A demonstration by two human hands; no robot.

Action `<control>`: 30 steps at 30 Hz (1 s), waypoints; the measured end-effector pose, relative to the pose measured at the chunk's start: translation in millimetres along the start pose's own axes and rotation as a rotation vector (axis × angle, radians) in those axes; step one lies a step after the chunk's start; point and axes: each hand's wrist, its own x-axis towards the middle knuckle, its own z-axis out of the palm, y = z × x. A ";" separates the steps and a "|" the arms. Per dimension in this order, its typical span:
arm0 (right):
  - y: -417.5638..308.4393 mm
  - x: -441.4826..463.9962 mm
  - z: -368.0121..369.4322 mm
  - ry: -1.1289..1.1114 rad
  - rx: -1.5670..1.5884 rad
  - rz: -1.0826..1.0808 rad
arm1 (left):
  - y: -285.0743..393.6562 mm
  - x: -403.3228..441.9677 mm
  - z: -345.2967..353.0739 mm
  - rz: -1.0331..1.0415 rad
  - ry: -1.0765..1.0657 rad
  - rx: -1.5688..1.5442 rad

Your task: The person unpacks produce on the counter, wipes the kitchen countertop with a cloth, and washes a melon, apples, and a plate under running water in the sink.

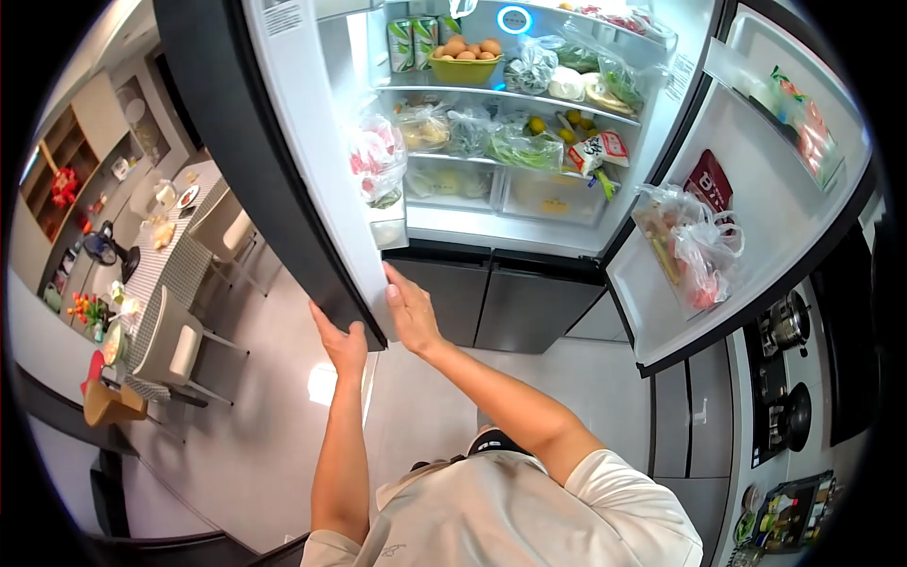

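Both my hands are at the lower part of the left refrigerator door, which stands swung outward. My left hand rests against its dark outer face, fingers stretched and thumb apart. On the pale inner side, my right hand holds the door's edge, with part of its fingers hidden. Beyond them the refrigerator is lit inside. Its shelves carry a green basket of eggs, green-and-white cartons, bagged vegetables and a red-and-white packet.
The right refrigerator door is wide open, with a plastic bag in its bin. At right, a stove bears a pot. At left stand a dining table and several chairs on the tiled floor.
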 end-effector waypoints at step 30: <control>245.0 250.4 -161.7 0.535 1.032 0.840 | -54.9 217.8 325.9 -0.834 -0.371 -0.761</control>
